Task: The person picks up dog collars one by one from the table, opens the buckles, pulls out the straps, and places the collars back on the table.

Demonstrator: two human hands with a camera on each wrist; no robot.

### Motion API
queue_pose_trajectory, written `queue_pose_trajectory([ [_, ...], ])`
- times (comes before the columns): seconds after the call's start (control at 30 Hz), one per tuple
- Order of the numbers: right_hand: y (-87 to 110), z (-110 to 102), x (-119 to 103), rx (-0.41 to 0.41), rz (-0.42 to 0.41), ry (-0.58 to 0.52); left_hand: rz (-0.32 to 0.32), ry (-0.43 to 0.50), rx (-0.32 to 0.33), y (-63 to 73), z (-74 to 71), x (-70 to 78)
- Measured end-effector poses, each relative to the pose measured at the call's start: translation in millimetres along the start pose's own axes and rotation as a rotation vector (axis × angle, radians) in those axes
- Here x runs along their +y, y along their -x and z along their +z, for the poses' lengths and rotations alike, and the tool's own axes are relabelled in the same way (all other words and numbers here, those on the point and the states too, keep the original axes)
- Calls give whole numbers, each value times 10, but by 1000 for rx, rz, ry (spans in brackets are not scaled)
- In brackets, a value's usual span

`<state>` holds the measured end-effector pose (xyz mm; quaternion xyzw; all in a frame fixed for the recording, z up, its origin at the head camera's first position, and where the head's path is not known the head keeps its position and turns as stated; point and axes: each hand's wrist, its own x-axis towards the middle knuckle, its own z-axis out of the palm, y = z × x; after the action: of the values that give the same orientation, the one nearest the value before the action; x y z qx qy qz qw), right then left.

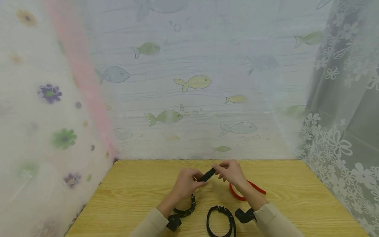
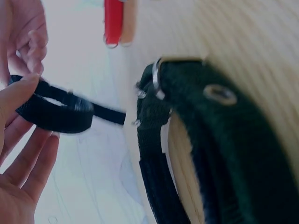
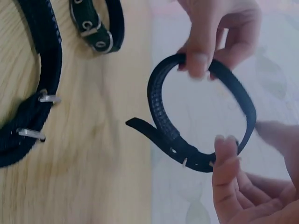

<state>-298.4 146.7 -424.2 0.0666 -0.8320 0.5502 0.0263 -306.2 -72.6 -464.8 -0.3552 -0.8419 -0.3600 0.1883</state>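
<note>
A dark buckled collar (image 1: 208, 174), like a pet collar, is held up off the table between both hands. My left hand (image 1: 187, 182) pinches one side of the loop between thumb and fingers. At the opposite side, my right hand (image 1: 232, 172) holds the band near the buckle with its fingertips. The right wrist view shows the collar (image 3: 156, 98) as a round loop, its tail end sticking out past the small metal buckle. In the left wrist view the same collar (image 2: 56, 119) appears nearly edge-on.
A dark green collar (image 1: 186, 213) with metal eyelets lies by my left forearm. Another black collar (image 1: 208, 223) rests front centre. Beneath my right forearm is a red collar (image 1: 237, 197). A fish-printed curtain (image 1: 192, 138) stands behind the wooden table (image 1: 133, 191).
</note>
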Motion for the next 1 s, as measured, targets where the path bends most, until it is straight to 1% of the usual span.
queue_pose_trajectory([
  [0.1,0,30,-14,31,49,-18,31,-121,-12,7,42,57],
  [0.13,1,35,-18,35,59,-25,34,-143,-16,12,52,74],
  [0.2,5,34,-30,32,65,-38,32,-155,-31,17,69,97],
  [0.3,22,7,-52,5,37,-49,44,-108,-57,29,78,100],
  [0.4,39,-40,-65,-41,-20,-27,54,-26,-81,53,61,54],
  [0.43,40,-60,-58,-61,-54,-9,51,-3,-78,65,47,31],
  [0.5,34,-100,-29,-104,-124,43,24,37,-59,87,6,-19],
  [0.63,35,-181,14,-193,-260,124,-69,89,36,122,-93,-120],
  [0.7,47,-218,14,-224,-299,147,-116,121,74,123,-134,-166],
  [0.77,56,-245,15,-244,-329,168,-155,154,98,120,-168,-200],
  [0.83,65,-259,19,-258,-351,184,-183,174,99,121,-187,-229],
  [0.9,80,-267,22,-274,-374,196,-212,197,81,126,-199,-244],
  [0.97,91,-278,23,-282,-391,208,-229,226,41,119,-200,-253],
  [1.0,97,-283,24,-289,-400,211,-241,256,13,117,-200,-253],
])
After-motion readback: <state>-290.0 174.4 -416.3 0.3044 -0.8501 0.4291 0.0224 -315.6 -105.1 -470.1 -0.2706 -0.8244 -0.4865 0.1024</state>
